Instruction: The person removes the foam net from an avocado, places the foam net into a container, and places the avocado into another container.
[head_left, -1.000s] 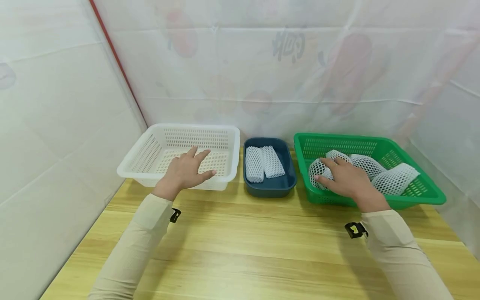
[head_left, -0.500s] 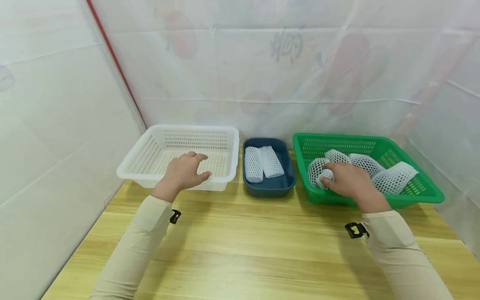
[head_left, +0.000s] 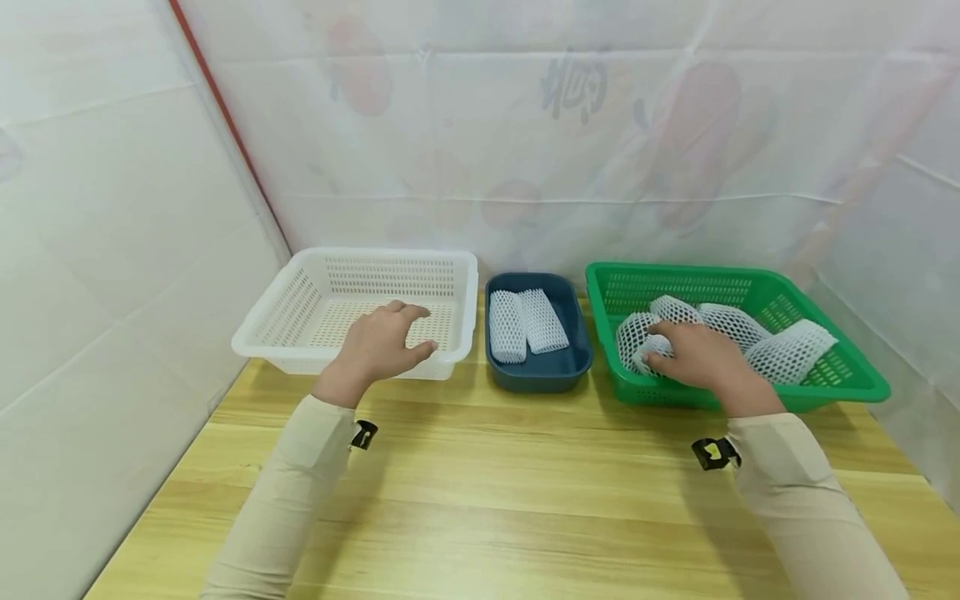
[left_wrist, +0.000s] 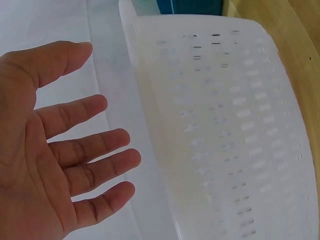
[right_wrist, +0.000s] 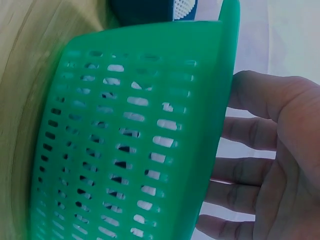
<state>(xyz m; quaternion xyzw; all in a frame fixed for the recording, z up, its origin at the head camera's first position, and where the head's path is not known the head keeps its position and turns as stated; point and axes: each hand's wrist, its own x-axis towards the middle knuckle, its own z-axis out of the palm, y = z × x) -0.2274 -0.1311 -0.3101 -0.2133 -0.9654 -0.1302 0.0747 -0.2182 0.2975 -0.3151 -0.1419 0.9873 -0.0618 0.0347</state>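
So, right hand (head_left: 701, 357): we see it above the near rim of the green basket (head_left: 667, 393), its back toward the head camera, fingers reaching down among the netted pieces (head_left: 733, 325).
Right grip: we cannot tell whether it has grasped anything; in the right wrist view the thumb and finger ends are hidden behind the green rim.
Nearest netted piece (head_left: 651, 347): we find it inside the green basket toward its near left corner, between the right thumb and forefinger and partly covered by the hand; whether they touch it, we cannot tell.
Other pieces: we make out one close by at the basket's left wall, one just behind, another beyond the knuckles and one farther along to the right.
Left hand (head_left: 378, 342): we see it over the white basket (head_left: 390, 275), grip released, thumb and fingers spread and only slightly bent.
Blue box (head_left: 542, 384): we see it between the two baskets, with two white net sleeves (head_left: 507, 327) lying side by side in it.
Tabletop (head_left: 480, 467): we see pale wood grain under both baskets and the box.
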